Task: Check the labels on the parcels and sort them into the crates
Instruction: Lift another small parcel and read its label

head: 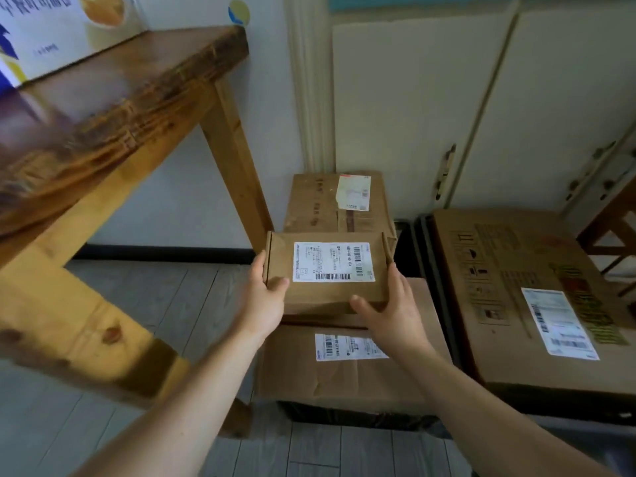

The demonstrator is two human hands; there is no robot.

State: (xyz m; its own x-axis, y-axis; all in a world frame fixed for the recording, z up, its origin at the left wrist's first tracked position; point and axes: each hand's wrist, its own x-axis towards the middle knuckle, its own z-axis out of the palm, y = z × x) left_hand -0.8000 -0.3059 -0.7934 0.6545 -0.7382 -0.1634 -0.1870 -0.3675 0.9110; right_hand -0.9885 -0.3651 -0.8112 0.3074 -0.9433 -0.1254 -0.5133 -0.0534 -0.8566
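Observation:
A small brown cardboard parcel with a white barcode label on top is held between both hands. My left hand grips its left end, thumb on top. My right hand grips its right front corner, thumb on top. The parcel hovers over a larger labelled parcel that lies in a dark crate. Behind it sits another brown parcel with a peeling label. At the right, a big flat parcel with a white label lies across a second dark crate.
A wooden table with thick legs stands at the left, with a printed white box on it. Cream cabinet doors line the back wall. A wooden stool shows at the far right. Grey plank floor lies under the table.

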